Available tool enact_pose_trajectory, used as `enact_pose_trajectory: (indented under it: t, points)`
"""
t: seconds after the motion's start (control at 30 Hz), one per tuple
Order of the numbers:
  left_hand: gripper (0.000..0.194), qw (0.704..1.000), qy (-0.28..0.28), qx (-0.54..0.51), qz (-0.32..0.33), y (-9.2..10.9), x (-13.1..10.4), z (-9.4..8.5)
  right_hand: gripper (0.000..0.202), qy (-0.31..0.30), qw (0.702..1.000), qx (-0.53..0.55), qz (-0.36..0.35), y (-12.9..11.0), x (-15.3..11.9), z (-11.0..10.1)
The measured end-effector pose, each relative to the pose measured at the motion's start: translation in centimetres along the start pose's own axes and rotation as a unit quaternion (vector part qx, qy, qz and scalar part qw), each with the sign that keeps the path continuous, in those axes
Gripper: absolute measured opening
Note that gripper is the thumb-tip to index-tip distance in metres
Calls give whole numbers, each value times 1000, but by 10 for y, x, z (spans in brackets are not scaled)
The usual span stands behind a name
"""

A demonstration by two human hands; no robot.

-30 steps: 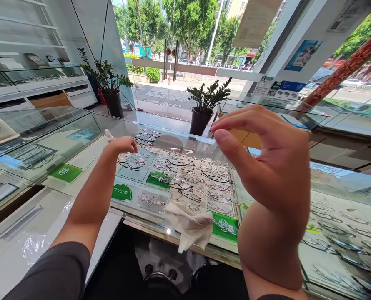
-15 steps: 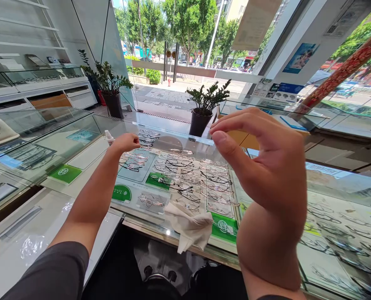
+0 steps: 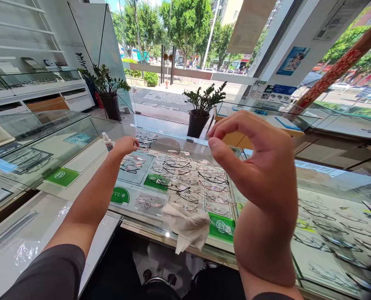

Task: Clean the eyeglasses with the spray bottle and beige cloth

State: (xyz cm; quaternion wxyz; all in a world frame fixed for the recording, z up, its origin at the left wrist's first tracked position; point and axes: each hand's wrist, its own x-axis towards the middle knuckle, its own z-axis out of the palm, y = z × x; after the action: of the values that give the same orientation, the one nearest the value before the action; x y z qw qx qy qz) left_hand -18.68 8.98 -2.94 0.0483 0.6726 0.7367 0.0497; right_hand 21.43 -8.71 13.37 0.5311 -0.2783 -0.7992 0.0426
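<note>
Several eyeglass frames (image 3: pixel 185 183) lie in rows on the glass counter. My left hand (image 3: pixel 126 146) is over their far left part, beside a white spray bottle (image 3: pixel 107 141); its fingers are bent together, and what they hold, if anything, is too small to make out. My right hand (image 3: pixel 251 154) is raised near the camera at the right, thumb and forefinger tips pinched together, with nothing clearly visible between them. A beige cloth (image 3: pixel 187 227) hangs over the near edge of the counter, touched by neither hand.
Green cards (image 3: pixel 221 227) lie by the glasses. More glasses (image 3: pixel 329 233) sit in the case at the right. Two potted plants (image 3: pixel 199 123) stand beyond the counter. A stool (image 3: pixel 159 283) is below the near edge.
The whole view has shifted slightly. My left fingers look a little looser than before. My right hand keeps its pinched shape; the cloth and glasses lie as before.
</note>
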Motion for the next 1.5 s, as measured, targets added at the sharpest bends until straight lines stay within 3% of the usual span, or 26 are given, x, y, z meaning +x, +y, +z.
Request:
enact_pose_trajectory:
  t: [0.2,0.43,0.6,0.7,0.8,0.93,1.1,1.27,1.37,1.5]
  points:
    - [35,1000,-1,9,-3,2,2,1,16,10,1000,1,-7,-2,-1,-1]
    - [32,1000,16,-7,16,3,-10,-15,16,-8,1000,-6,-14,-1,1,-1]
    - [26,987,121,-69,84,15,-21,-20,17,-31,999,-17,0,-2,-2,1]
    - [22,958,192,-145,158,28,-27,-17,17,-35,999,-14,-8,-6,-5,0]
    - [21,925,223,-235,199,50,-33,-14,16,-52,999,-1,-12,-12,-7,0]
    - [25,869,161,-430,187,91,-41,-13,20,-78,997,-12,25,-4,-8,18]
    - [29,754,51,-631,177,149,-55,-4,22,-97,988,-27,116,61,-36,66]
    - [35,728,21,-670,143,184,-69,26,24,-35,969,94,228,124,-80,99]
    - [41,721,8,-680,132,189,-78,41,26,-39,963,108,244,135,-93,106]
    - [46,705,-6,-695,141,187,-89,43,30,-27,957,136,253,133,-95,108]
